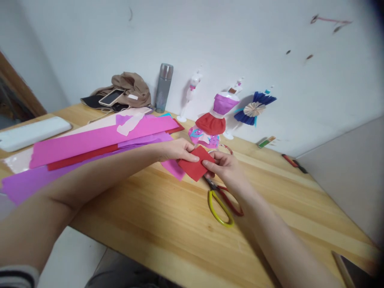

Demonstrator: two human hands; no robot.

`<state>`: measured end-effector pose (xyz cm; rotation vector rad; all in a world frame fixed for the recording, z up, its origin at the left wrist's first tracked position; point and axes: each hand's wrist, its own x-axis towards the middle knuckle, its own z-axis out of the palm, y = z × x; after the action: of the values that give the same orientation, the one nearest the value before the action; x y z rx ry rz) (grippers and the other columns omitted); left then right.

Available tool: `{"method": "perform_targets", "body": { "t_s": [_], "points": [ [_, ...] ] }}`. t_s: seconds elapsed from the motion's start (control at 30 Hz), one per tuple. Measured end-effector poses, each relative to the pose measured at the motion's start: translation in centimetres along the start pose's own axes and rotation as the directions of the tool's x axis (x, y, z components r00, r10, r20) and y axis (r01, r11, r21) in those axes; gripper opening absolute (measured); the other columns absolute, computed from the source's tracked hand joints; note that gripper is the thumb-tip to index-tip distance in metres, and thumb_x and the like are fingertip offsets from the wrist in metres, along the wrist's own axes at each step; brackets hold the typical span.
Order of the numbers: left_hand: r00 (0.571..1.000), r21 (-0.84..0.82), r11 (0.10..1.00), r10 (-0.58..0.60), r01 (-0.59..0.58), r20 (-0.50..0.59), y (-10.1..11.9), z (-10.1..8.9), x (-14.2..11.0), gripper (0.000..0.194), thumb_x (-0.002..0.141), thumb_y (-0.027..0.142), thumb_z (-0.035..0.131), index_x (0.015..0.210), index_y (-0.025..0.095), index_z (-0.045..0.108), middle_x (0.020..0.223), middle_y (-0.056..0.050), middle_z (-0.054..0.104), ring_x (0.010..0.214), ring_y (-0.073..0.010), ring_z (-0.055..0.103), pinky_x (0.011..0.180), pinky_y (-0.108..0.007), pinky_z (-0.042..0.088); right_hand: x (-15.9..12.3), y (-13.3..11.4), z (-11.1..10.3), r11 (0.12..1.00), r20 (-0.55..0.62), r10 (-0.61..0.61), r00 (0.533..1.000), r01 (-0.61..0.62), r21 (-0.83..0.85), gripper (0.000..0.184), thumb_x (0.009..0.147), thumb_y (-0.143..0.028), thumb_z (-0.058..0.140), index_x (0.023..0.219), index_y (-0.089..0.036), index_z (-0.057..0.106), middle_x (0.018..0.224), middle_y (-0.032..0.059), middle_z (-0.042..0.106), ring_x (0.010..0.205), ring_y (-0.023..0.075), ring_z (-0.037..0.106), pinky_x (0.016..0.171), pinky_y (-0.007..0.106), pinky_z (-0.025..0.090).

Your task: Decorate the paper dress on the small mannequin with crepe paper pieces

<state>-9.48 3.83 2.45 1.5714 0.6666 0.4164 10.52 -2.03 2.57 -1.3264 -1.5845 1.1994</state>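
A small red square of paper [198, 166], perhaps crepe, is held above the table between both hands. My left hand [180, 152] pinches its upper left side, with the thumb lying on top. From the right, my right hand [222, 165] grips the opposite edge, thumb on the face and fingers behind. Scissors [220, 208] with one yellow and one red handle lie just below my right hand; the hand and paper hide their tips. Behind stands a small dress form [220, 110] wearing a purple top and red skirt.
Pink, purple and red paper strips [102, 140] cover the left side. At the back are a brown cloth bag [132, 90], a phone [111, 97], a grey bottle [164, 89] and a blue paper dress [255, 109]. A white case [34, 132] lies far left, a dark device [355, 270] lower right.
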Motion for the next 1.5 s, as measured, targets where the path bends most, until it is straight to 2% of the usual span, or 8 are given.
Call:
{"method": "perform_targets", "body": {
  "t_s": [0.3, 0.43, 0.6, 0.67, 0.87, 0.97, 1.17, 1.5],
  "points": [
    [0.993, 0.329, 0.943, -0.082, 0.049, 0.087, 0.9, -2.0, -0.8, 0.01, 0.075, 0.023, 0.071, 0.08, 0.015, 0.072, 0.07, 0.002, 0.068, 0.066, -0.0122, 0.059, 0.066, -0.022, 0.046, -0.1, 0.5, 0.4, 0.989, 0.134, 0.024, 0.991, -0.004, -0.147, 0.046, 0.069, -0.063, 0.074, 0.073, -0.021, 0.056, 0.059, -0.0009, 0.06, 0.047, 0.0123, 0.054, 0.048, 0.026, 0.044],
    [0.988, 0.823, 0.553, -0.007, 0.132, -0.154, 3.8, -5.7, -3.1, 0.008, 0.078, 0.015, 0.065, 0.079, 0.015, 0.073, 0.072, -0.001, 0.067, 0.074, -0.0158, 0.06, 0.068, -0.024, 0.042, 0.1, 1.8, 0.9, 0.965, 0.178, -0.038, 0.983, 0.082, -0.248, 0.035, 0.076, -0.053, 0.068, 0.068, -0.021, 0.055, 0.057, -0.0005, 0.056, 0.049, 0.0129, 0.051, 0.05, 0.028, 0.042],
    [0.746, 0.814, 0.122, 0.343, 0.567, -0.571, 5.0, -8.6, -5.4, 0.033, 0.09, 0.008, 0.045, 0.108, 0.005, 0.073, 0.106, -0.02, 0.071, 0.102, -0.0284, 0.063, 0.084, -0.034, 0.043, -0.3, 2.9, 2.2, 0.859, 0.27, -0.087, 0.959, 0.21, -0.467, 0.023, 0.085, -0.038, 0.056, 0.071, -0.021, 0.059, 0.06, 0.0007, 0.059, 0.054, 0.0149, 0.051, 0.053, 0.028, 0.039],
    [0.715, 0.772, 0.107, 0.316, 0.626, -0.623, 4.4, -8.7, -5.3, 0.04, 0.092, 0.003, 0.037, 0.113, 0.002, 0.071, 0.11, -0.024, 0.07, 0.106, -0.0303, 0.063, 0.087, -0.037, 0.043, -0.6, 2.8, 2.7, 0.812, 0.304, -0.1, 0.947, 0.255, -0.526, 0.022, 0.087, -0.034, 0.052, 0.07, -0.021, 0.059, 0.06, 0.0001, 0.059, 0.054, 0.0152, 0.051, 0.054, 0.028, 0.038],
    [0.876, 0.845, 0.228, -0.113, 0.483, -0.47, 3.1, -7.4, -4.2, 0.031, 0.076, 0.031, 0.078, 0.099, 0.011, 0.076, 0.091, -0.013, 0.073, 0.097, -0.0309, 0.065, 0.083, -0.032, 0.045, -1.1, 1.8, 3.6, 0.663, 0.316, -0.179, 0.932, 0.352, -0.66, 0.015, 0.086, -0.019, 0.051, 0.079, -0.02, 0.064, 0.079, 0.0059, 0.072, 0.069, 0.0191, 0.063, 0.065, 0.03, 0.044],
    [0.883, 0.848, 0.261, -0.229, 0.46, -0.409, 2.6, -6.4, -3.7, 0.036, 0.066, 0.034, 0.085, 0.095, 0.013, 0.077, 0.086, -0.012, 0.072, 0.094, -0.0328, 0.065, 0.083, -0.034, 0.046, -1.1, 1.9, 3.9, 0.605, 0.346, -0.18, 0.921, 0.381, -0.699, 0.016, 0.088, -0.017, 0.051, 0.085, -0.019, 0.066, 0.086, 0.0086, 0.071, 0.077, 0.0211, 0.065, 0.07, 0.032, 0.046],
    [0.875, 0.864, 0.144, -0.1, 0.483, -0.473, 1.2, -6.4, -2.9, 0.027, 0.077, 0.008, 0.067, 0.102, 0.01, 0.076, 0.1, -0.019, 0.073, 0.097, -0.0334, 0.066, 0.084, -0.036, 0.047, -1.4, 2.2, 4.1, 0.51, 0.376, -0.133, 0.917, 0.389, -0.767, 0.016, 0.09, -0.014, 0.052, 0.089, -0.018, 0.067, 0.094, 0.0102, 0.069, 0.084, 0.0228, 0.066, 0.077, 0.034, 0.048],
    [0.801, 0.796, 0.303, 0.143, 0.524, -0.581, 1.6, -10.8, -5.1, 0.031, 0.082, 0.012, 0.058, 0.109, 0.003, 0.072, 0.111, -0.026, 0.068, 0.108, -0.0402, 0.062, 0.089, -0.044, 0.046, -1.4, 2.9, 4.4, 0.434, 0.388, -0.125, 0.913, 0.402, -0.806, 0.019, 0.093, -0.015, 0.047, 0.096, -0.017, 0.066, 0.098, 0.0116, 0.068, 0.084, 0.024, 0.067, 0.076, 0.035, 0.049]
  ]
}}
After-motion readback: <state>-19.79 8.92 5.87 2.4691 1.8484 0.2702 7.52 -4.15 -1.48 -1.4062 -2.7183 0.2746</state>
